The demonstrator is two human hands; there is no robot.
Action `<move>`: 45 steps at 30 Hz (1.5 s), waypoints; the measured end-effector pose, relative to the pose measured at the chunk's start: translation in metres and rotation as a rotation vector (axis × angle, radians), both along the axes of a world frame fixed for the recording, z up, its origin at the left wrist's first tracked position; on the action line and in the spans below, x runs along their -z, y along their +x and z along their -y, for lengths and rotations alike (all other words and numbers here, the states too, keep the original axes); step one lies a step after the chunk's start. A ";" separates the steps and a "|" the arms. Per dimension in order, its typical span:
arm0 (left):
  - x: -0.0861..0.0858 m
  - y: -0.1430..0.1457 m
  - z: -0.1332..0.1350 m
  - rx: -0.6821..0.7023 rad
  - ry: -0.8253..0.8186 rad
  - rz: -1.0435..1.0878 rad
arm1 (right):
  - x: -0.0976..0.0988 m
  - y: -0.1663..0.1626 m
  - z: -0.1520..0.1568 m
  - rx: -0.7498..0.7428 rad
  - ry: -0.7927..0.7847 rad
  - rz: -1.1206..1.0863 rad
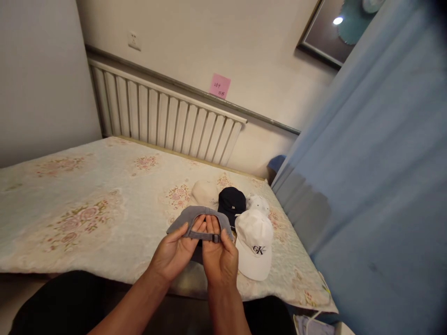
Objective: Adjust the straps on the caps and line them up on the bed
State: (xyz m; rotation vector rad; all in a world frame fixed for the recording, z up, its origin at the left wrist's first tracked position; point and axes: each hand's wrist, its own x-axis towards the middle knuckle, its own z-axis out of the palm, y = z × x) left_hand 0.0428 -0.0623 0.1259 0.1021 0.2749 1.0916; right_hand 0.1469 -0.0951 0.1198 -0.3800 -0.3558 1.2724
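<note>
A grey baseball cap (pixel 199 212) is held up over the near edge of the bed, its back opening and buckled strap turned toward me. My left hand (pixel 174 253) grips the cap's left side, thumb outside and fingers reaching in behind the strap. On the other side my right hand (pixel 221 256) has its thumb on the rim near the buckle and its fingers inside the opening. Just beyond lie a black cap (pixel 232 199), a beige cap (pixel 203 192) and a white patterned cap (pixel 258 203). Close to my right hand rests a white cap (pixel 254 235) with "CK" lettering.
The caps lie on a bed with a floral cover (pixel 139 223). Behind it stand a white radiator (pixel 164 116) and a wall with a pink note (pixel 220 86). A blue curtain (pixel 377 177) hangs along the right side. A blue item (pixel 276 162) sits at the far corner.
</note>
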 end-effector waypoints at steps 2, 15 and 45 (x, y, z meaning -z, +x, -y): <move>0.000 0.000 0.000 0.001 0.004 -0.011 | 0.000 0.000 0.000 0.009 -0.011 0.013; -0.002 0.004 -0.002 -0.011 -0.052 -0.018 | 0.002 0.002 0.000 0.014 -0.063 -0.004; 0.007 -0.001 -0.007 0.000 -0.041 -0.012 | 0.002 0.005 -0.005 0.009 -0.088 -0.053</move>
